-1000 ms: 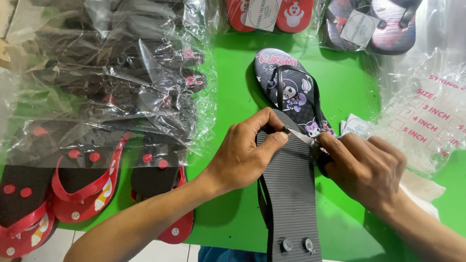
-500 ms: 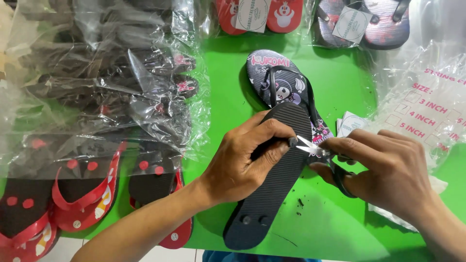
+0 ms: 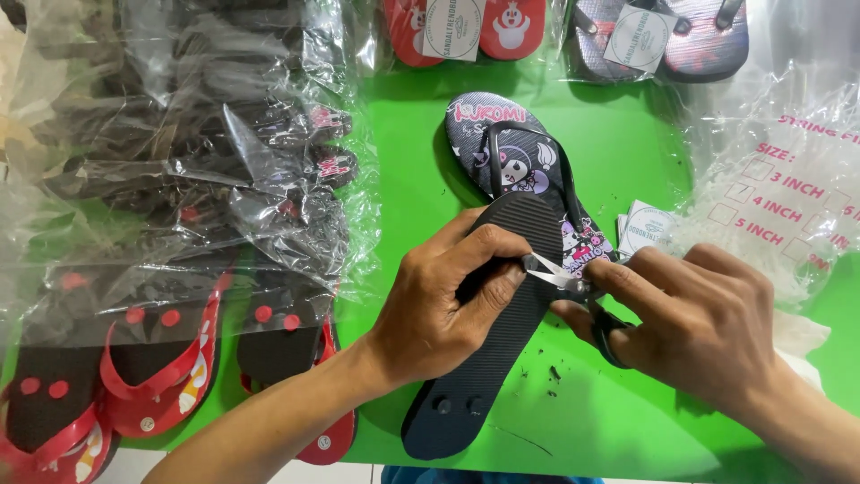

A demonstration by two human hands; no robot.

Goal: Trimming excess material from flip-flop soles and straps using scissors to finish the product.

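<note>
Clear plastic bags [image 3: 179,152] of dark sandals are crowding the green worktop's [image 3: 627,161] left edge, round white labels [image 3: 452,22] lining its far edge. Mid-worktop, the left hand [image 3: 443,305] is gripping an upturned ribbed black sandal [image 3: 488,332]; the right hand [image 3: 694,323] is pinching small scissors [image 3: 573,278], their handles half hidden.

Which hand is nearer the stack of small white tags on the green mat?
Right. The right hand, holding scissors, sits just below the tags; the left hand grips the upturned sandal farther left.
</note>
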